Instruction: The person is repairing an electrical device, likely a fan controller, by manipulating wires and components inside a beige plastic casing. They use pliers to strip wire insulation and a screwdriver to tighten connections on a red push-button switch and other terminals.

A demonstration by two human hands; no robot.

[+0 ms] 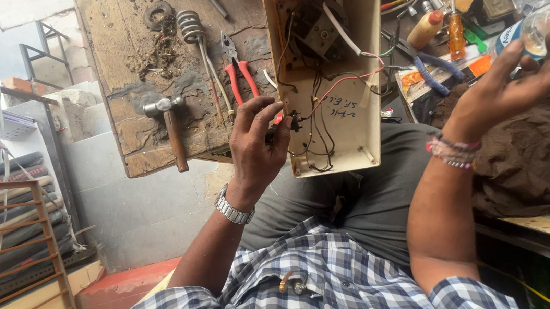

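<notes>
At the left of the frame a hammer [172,128] lies on the worn wooden board [124,68], with a coiled heating element [192,29] and red-handled pliers [238,76] beside it toward the centre.

At centre, the left hand [257,146] is pinched on the lower left edge of the open cream housing [361,62], fingers closed at a small red switch [279,118] set in that wall. The housing rests tilted against the board and the lap, its cavity facing the camera, with black, red and white wires [315,112] loose inside.

Recommended practice, as a judgement: keep the thumb braced on the outer wall so the housing does not rock, and hold the wires clear of the switch while working it.

At the right of the frame, the right hand [515,82] is raised with fingers spread and apart, holding nothing, near a clear plastic bottle [537,28]. An orange-handled screwdriver [456,34] lies among the clutter at upper right.
</notes>
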